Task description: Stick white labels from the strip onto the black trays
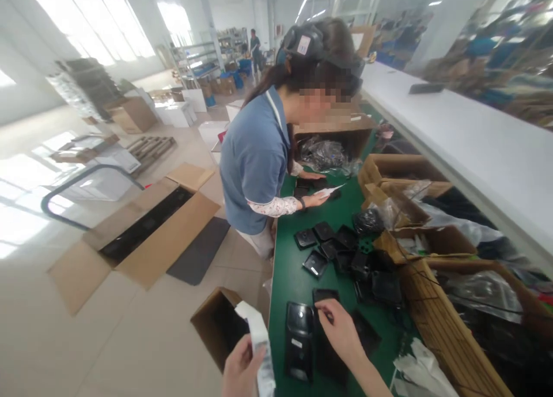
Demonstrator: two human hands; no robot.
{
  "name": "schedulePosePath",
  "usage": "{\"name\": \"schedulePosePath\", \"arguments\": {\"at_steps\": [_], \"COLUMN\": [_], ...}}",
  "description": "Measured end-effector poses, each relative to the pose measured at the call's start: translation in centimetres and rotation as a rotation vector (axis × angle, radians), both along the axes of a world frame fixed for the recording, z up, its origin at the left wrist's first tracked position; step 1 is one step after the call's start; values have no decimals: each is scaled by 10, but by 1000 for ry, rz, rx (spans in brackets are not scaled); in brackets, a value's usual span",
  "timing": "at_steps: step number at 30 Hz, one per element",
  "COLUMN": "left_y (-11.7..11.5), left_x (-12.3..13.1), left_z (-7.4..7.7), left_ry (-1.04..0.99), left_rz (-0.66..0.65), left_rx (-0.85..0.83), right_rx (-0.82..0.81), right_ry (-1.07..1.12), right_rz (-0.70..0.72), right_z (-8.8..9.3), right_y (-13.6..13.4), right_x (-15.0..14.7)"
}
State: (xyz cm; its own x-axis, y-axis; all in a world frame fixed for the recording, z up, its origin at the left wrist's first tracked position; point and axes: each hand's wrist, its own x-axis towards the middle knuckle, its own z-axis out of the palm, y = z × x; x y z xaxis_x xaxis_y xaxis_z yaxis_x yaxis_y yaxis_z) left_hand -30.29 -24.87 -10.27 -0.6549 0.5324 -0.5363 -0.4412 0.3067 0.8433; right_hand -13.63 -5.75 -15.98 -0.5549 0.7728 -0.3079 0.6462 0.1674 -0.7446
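Observation:
My left hand [244, 367] grips a white strip of paper with printing on it, which looks like a label strip [259, 333]. The strip stands up beside the table's left edge. My right hand [339, 331] is over the green table, thumb and index finger pinched together at a black plastic part [325, 295]. Whatever is between those fingertips is too small to make out. Left of that hand lies a shiny black plastic tray-like piece [299, 342] with a small white label on it. More dark flat pieces lie partly hidden under my right hand and forearm.
Several black square parts [315, 263] are scattered ahead on the green table [287, 259]. Cardboard boxes [449, 328] line its right side under a white shelf [458, 114]. A co-worker in a blue shirt [259, 149] stands at the table's left edge. An open carton [155, 253] is on the floor.

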Motion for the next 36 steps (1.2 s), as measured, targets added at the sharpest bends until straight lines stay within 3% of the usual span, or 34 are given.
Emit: {"name": "schedulePosePath", "arguments": {"at_steps": [3,5,10,19,23,29,36], "left_y": [21,30,41,43,40,32,22], "left_x": [12,21,43,67,63,47,28], "left_z": [10,14,11,1,-13,-19,-25], "left_ry": [-73,-71,-3,93,105,45,73], "left_rz": [-54,-51,-44,-53,-12,5,-33], "left_rx": [76,81,79,-48,-52,-72,-134], "right_rx": [-490,-615,-560,-161,-271,-450,-520], "right_ry": [363,426,375,194,289,312,273], "right_rz": [-78,-108,-129,-42,-11,-205,-179], "right_z": [31,44,51,45,40,19,8], "right_y": [-27,-41,-50,-64,-65,-55,-78], "right_x": [-15,-22,-25,-17,-19,-17,-44]}}
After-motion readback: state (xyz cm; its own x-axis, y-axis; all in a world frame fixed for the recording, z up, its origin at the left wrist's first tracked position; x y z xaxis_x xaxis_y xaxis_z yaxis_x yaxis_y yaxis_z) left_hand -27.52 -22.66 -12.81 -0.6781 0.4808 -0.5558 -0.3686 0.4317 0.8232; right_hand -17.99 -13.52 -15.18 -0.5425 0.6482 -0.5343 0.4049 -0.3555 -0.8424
